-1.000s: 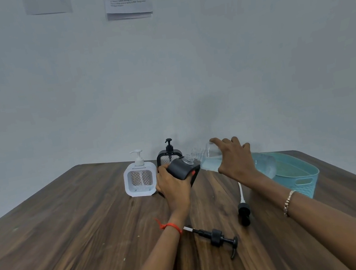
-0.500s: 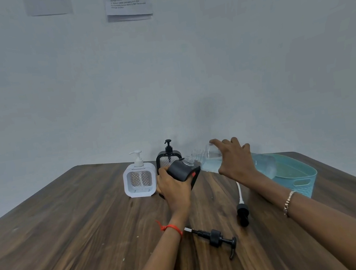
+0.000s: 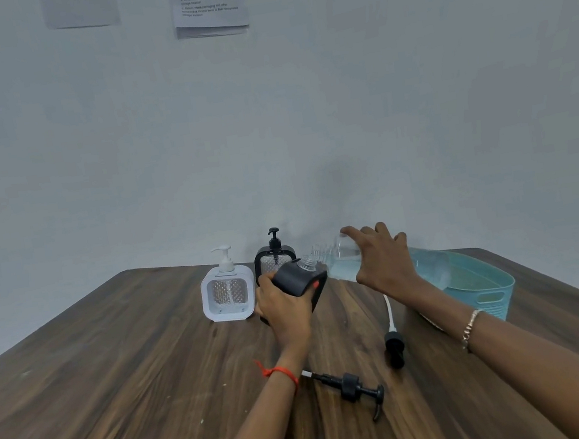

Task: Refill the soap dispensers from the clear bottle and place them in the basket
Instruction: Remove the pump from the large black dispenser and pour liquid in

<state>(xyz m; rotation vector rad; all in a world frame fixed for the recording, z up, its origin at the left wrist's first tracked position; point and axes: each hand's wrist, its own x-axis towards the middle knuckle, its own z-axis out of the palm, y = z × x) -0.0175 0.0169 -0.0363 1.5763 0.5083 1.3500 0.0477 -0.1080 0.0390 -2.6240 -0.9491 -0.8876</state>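
Note:
My left hand [image 3: 285, 305] grips a black soap dispenser [image 3: 298, 279] with no pump, tilted to the right so its open neck faces the clear bottle [image 3: 342, 262]. My right hand [image 3: 383, 262] holds that bottle on its side, its mouth touching the dispenser's neck, pale blue liquid inside. A white dispenser [image 3: 228, 295] and a second black dispenser [image 3: 274, 258] stand upright behind, pumps on. Two loose black pumps lie on the table: one pump [image 3: 352, 387] near my left wrist, the other pump [image 3: 394, 344] under my right forearm.
A light blue plastic basket [image 3: 487, 288] sits on the wooden table [image 3: 118, 385] at the right, partly behind my right arm. The wall runs close behind the dispensers, with two paper sheets [image 3: 209, 0] pinned high up.
Both hands hold the same pouring pose. The camera has shifted slightly; the dispenser and bottle stay mouth to mouth.

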